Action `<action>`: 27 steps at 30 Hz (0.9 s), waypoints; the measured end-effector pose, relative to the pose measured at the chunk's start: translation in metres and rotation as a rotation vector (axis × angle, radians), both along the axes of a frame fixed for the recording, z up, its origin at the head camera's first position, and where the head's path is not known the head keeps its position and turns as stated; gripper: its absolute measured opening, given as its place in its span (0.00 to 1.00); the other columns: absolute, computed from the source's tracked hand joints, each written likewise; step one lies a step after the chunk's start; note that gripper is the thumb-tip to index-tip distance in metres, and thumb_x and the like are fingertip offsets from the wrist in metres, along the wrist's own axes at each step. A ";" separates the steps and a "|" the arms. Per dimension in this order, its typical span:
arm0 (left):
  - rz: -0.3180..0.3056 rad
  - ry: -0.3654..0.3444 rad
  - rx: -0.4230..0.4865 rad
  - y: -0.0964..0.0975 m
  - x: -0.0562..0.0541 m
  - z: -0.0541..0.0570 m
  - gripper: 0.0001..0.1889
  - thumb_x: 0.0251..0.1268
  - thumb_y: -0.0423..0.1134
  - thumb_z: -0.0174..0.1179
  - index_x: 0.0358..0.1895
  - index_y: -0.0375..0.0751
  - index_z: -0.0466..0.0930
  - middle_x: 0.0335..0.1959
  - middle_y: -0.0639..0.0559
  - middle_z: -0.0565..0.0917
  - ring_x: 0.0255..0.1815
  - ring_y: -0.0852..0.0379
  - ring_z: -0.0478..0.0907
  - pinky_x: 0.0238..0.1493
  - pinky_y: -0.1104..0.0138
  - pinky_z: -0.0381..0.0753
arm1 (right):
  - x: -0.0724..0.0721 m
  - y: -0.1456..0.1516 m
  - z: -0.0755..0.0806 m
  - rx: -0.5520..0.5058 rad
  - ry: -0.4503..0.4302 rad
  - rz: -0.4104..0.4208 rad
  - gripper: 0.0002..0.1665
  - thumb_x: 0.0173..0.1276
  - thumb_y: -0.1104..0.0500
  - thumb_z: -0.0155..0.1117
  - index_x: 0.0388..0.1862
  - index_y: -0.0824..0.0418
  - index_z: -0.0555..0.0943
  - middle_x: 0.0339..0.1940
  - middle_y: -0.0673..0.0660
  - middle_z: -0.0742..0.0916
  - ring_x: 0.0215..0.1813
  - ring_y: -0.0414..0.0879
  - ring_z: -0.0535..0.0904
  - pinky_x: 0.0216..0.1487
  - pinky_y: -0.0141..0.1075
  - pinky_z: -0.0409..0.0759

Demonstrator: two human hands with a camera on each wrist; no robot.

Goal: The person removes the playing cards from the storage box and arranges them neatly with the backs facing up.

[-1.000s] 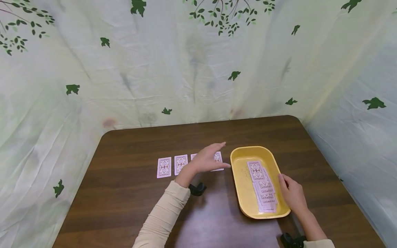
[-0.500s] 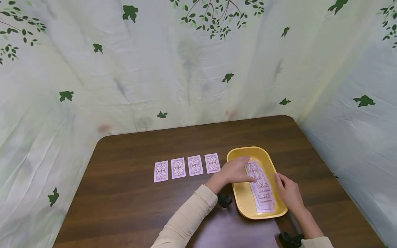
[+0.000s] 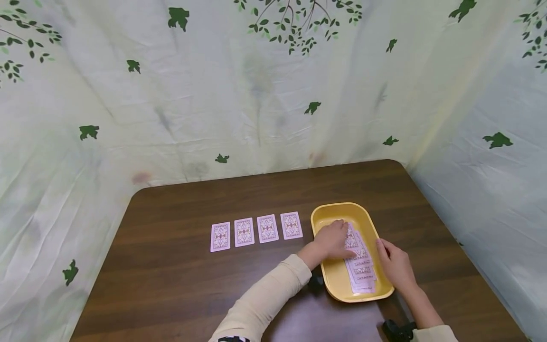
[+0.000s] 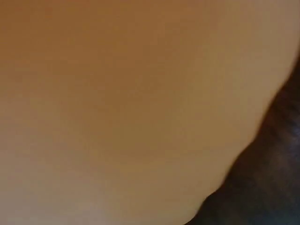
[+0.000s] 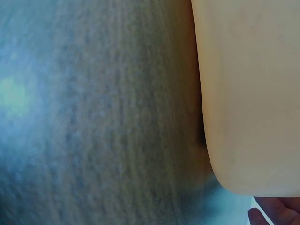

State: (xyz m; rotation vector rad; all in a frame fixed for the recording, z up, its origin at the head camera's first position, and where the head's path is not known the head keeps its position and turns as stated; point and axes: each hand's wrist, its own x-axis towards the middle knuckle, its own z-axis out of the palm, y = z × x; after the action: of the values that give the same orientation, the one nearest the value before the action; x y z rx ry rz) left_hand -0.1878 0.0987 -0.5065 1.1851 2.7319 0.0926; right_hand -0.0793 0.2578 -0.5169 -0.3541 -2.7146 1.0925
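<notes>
A yellow tray (image 3: 335, 280) stands on the right part of the table, with several pink patterned playing cards (image 3: 363, 273) overlapping face down in it. My left hand (image 3: 331, 240) reaches over the tray's left rim. Its fingertips and thumb are at the upper left of the topmost card and partly cover it; whether they pinch it I cannot tell. With thumb and fingers, my right hand (image 3: 399, 268) grips the tray's right rim. Left of the tray, several more playing cards (image 3: 268, 228) lie face down in a spaced row.
The brown wooden table (image 3: 171, 285) reaches back to a white curtain (image 3: 192, 95) with green leaf prints. A black wrist device (image 3: 397, 330) sits at my right wrist. Blurred close surfaces fill much of both wrist views.
My left hand has moved right, away from the row of cards, over the tray's left rim and down onto the cards inside. The right hand has kept its grip on the rim.
</notes>
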 end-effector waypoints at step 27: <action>0.008 0.085 -0.111 0.019 0.005 -0.016 0.44 0.55 0.69 0.49 0.70 0.45 0.56 0.64 0.49 0.65 0.63 0.55 0.61 0.56 0.63 0.66 | 0.000 0.000 -0.001 0.016 0.021 -0.010 0.29 0.74 0.50 0.42 0.55 0.75 0.73 0.46 0.73 0.80 0.43 0.62 0.77 0.44 0.55 0.73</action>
State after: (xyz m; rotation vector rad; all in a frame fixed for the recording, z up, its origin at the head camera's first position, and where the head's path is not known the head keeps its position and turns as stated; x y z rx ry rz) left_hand -0.1828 0.1177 -0.5224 1.1742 2.7733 -0.1105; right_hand -0.0794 0.2581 -0.5179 -0.3515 -2.6981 1.0655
